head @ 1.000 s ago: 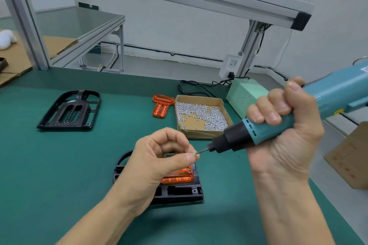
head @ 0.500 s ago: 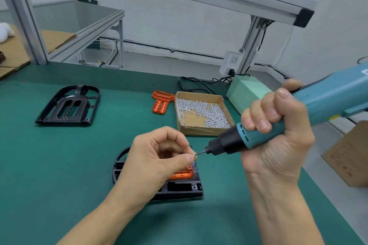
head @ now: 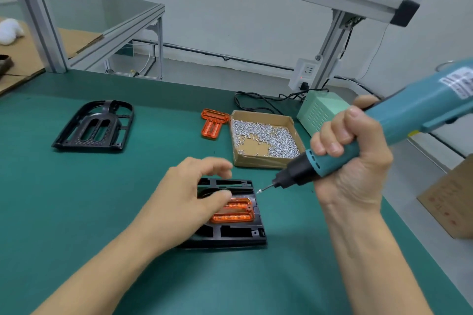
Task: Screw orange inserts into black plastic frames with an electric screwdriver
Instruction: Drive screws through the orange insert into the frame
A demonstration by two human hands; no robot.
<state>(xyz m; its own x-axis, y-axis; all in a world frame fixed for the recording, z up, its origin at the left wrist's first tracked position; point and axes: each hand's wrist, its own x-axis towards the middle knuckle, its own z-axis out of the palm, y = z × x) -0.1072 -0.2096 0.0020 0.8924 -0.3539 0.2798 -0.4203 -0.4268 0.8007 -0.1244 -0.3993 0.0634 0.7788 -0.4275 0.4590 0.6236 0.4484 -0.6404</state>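
Observation:
A black plastic frame lies on the green mat near me with an orange insert seated in it. My left hand hovers over the frame's left side, blurred, fingers spread and relaxed, holding nothing. My right hand grips a teal electric screwdriver, tilted down to the left. A small screw sits on its bit tip, just above the frame's upper right corner.
A second black frame lies at the far left. A spare orange insert sits beside a cardboard box of screws. A pale green power unit with cables stands behind. A cardboard carton is at the right, off the table.
My left hand let go of the screw, which stays on the bit, then opened and dropped toward the frame. The screwdriver tip moved down to the frame's corner.

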